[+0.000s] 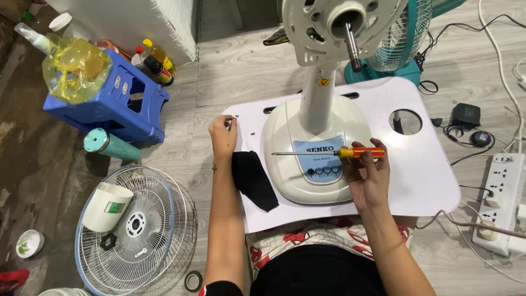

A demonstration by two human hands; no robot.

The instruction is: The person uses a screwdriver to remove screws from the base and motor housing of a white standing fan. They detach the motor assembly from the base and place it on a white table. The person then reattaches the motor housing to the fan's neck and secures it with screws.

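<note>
A white stand fan with its guard and blades off stands on a white lap table (433,181); its round base (290,137) faces me and the bare motor shaft (352,46) points down at me. My right hand (368,175) holds a screwdriver (329,153) with a red and yellow handle, lying level over the base, tip pointing left. My left hand (223,135) rests at the table's left edge, fingertips pinched on something small, next to a few small screws (253,133). A black cloth (253,180) lies between my left arm and the base.
On the floor at left lie a fan guard (148,241) with a white cup and black nut on it, a teal bottle (111,144) and a blue stool (112,101) with bottles. A power strip (501,203) and cables lie right. A teal fan (402,38) stands behind.
</note>
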